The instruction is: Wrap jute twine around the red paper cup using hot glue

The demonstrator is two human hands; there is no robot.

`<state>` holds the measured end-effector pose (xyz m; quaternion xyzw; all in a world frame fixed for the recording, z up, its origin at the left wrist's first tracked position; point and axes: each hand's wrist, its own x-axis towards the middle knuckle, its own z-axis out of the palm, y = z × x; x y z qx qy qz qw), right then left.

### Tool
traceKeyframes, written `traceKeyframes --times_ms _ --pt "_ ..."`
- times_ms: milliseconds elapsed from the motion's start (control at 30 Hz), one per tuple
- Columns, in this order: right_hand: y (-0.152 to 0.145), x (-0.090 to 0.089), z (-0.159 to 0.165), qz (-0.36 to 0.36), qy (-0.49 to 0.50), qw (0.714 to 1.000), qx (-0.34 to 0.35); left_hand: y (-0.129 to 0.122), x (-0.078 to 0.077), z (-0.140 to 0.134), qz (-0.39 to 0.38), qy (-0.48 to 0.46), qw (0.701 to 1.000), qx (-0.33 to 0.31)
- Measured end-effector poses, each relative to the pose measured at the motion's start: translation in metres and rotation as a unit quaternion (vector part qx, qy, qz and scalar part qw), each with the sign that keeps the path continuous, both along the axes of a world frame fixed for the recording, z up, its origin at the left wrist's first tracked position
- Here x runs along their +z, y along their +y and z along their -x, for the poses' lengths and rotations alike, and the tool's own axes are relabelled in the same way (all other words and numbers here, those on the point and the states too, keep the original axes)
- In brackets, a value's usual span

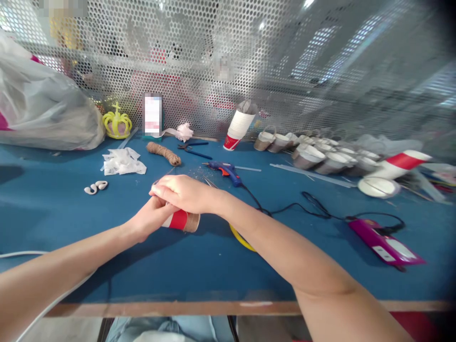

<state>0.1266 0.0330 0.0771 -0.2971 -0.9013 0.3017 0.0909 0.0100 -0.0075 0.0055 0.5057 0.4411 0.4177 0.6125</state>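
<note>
A red and white paper cup (pixel 178 220) lies on its side just above the table, with brown twine wound round the end at the right. My left hand (pixel 151 216) is closed around the cup's other end. Across the top reaches my right hand (pixel 183 192), its fingers bent together at the far left side of the cup. A thin strand runs to those fingers from the skein of brown twine (pixel 164 154) lying behind them. The fingertips are partly hidden. Close to the right wrist is a blue hot glue gun (pixel 225 172).
Blue-handled pliers (pixel 194 149), crumpled white tissue (pixel 124 161) and white earbuds (pixel 96 186) lie around. Stacked paper cups (pixel 240 126) and several twine-wrapped cups (pixel 309 156) stand behind. A purple power strip (pixel 386 243) is at right, its cord crossing the table. A yellow ring (pixel 242 239) lies under my right forearm.
</note>
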Motion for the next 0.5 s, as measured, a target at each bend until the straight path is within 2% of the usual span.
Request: traceKeyframes --times_ms 133,200,300,367,433,500 --pt "0.006 -0.005 0.001 -0.004 -0.026 1.000 0.001 -0.001 -0.001 -0.001 0.044 0.006 0.999 0.006" --pt "0.014 -0.007 -0.008 -0.018 -0.026 0.999 -0.036 -0.001 -0.002 0.000 0.078 0.024 0.997 0.000" --pt "0.035 -0.009 -0.037 -0.080 -0.032 0.980 -0.178 -0.002 -0.003 0.003 0.089 0.041 0.995 -0.002" --pt "0.051 -0.010 -0.063 -0.149 -0.067 0.931 -0.326 -0.003 -0.002 0.004 0.062 0.051 0.997 0.000" --pt "0.064 -0.014 -0.091 -0.163 -0.088 0.904 -0.385 -0.003 -0.002 0.006 0.013 0.073 0.997 -0.003" --pt "0.070 -0.022 -0.113 -0.145 -0.110 0.895 -0.407 -0.003 -0.003 0.006 -0.044 0.104 0.994 -0.009"
